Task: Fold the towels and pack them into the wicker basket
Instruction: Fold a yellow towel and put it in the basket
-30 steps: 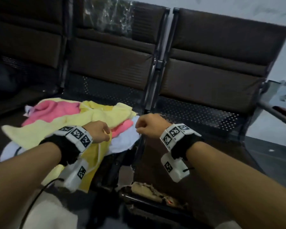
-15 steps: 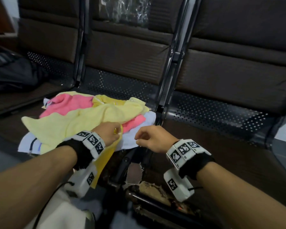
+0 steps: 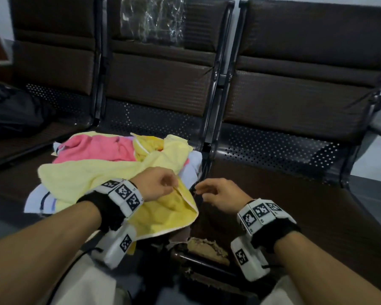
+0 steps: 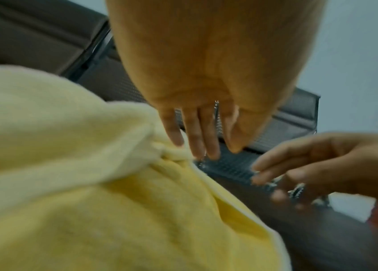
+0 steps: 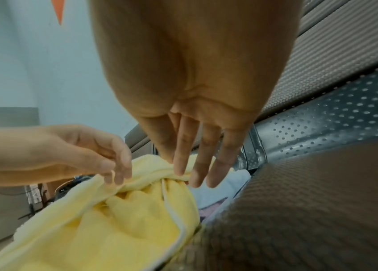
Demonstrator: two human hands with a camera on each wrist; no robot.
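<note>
Yellow towel (image 3: pixel 163 208) edge pinched by left hand (image 3: pixel 156 183) fingers; right hand (image 3: pixel 220 192) alongside, fingers loose, holding nothing.

Both forearms are reaching forward, each wrist wearing a black strap with marker blocks. The left hand (image 3: pixel 157 183) is pinching the edge of the yellow towel (image 3: pixel 167 214) between thumb and fingertips. The right hand (image 3: pixel 220 192) is hovering just beside it, fingers loosely extended, holding nothing.
</note>
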